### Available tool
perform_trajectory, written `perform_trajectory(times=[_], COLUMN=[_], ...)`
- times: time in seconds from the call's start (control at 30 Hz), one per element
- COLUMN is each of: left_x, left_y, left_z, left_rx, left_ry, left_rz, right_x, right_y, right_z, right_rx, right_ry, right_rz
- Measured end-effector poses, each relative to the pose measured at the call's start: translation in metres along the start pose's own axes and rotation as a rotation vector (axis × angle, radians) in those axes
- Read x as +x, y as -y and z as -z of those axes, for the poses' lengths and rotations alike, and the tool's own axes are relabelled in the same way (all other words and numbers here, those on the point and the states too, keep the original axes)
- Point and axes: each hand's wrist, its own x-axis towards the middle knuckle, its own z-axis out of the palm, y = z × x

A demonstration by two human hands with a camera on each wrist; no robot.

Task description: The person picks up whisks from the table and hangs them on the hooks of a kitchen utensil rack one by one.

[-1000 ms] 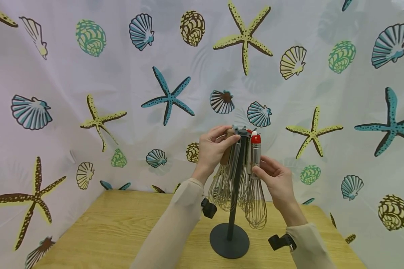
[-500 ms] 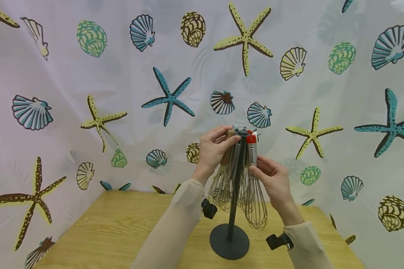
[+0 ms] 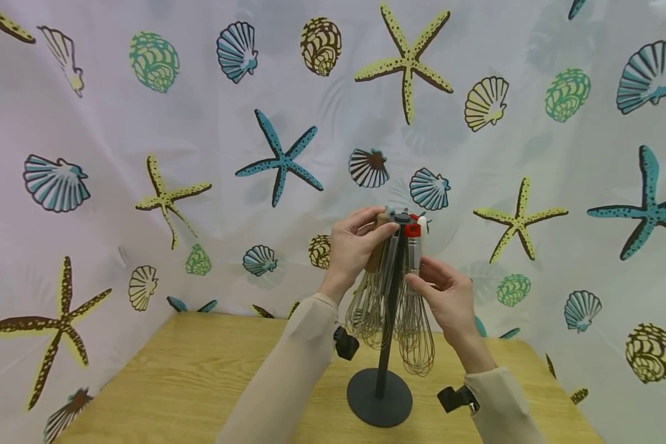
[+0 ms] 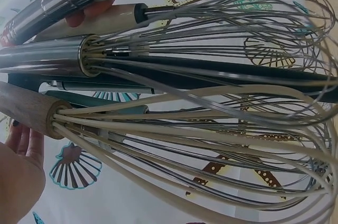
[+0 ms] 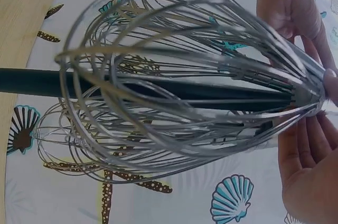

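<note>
A black stand (image 3: 385,361) bears several wire whisks hanging around its top. My right hand (image 3: 452,302) pinches the lower handle of a steel whisk (image 3: 414,250) with a red top. Its wire loops (image 5: 158,49) hang down over the pole in the right wrist view. My left hand (image 3: 356,243) grips high up on the other side, thumb and fingers around the top of a wooden-handled whisk (image 4: 26,109). Part of that hand is hidden behind the handle in the left wrist view. Another steel-handled whisk (image 4: 47,59) hangs between the two.
The stand's round black base (image 3: 380,410) sits on a wooden table (image 3: 189,370). Behind the table hangs a white curtain (image 3: 211,123) printed with shells and starfish. Other whisks crowd close around the pole, their wires overlapping.
My right hand has moved slightly left with the red-topped whisk, bringing its handle closer to the pole. My left hand keeps its grip in nearly the same spot.
</note>
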Motion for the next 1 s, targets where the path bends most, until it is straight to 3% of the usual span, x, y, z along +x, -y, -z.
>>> perform_trajectory(times=[0.33,0.63,1.0], left_x=[0.0018,0.0018,0.0002], left_y=[0.0013,0.0019,0.0006], left_z=[0.0005,0.0000,0.0014], left_rx=[-0.008,-0.004,0.052], left_ry=[-0.001,-0.002,0.023], left_rz=[-0.002,0.004,0.019], right_x=[0.0003,0.0026,0.0010], right_y=[-0.0013,-0.0070,-0.0083], right_z=[-0.0034,-0.0014,0.0029], right_rx=[0.005,0.123,0.228], right_ry=[-0.037,-0.033,-0.008], right_rz=[0.022,0.028,-0.044])
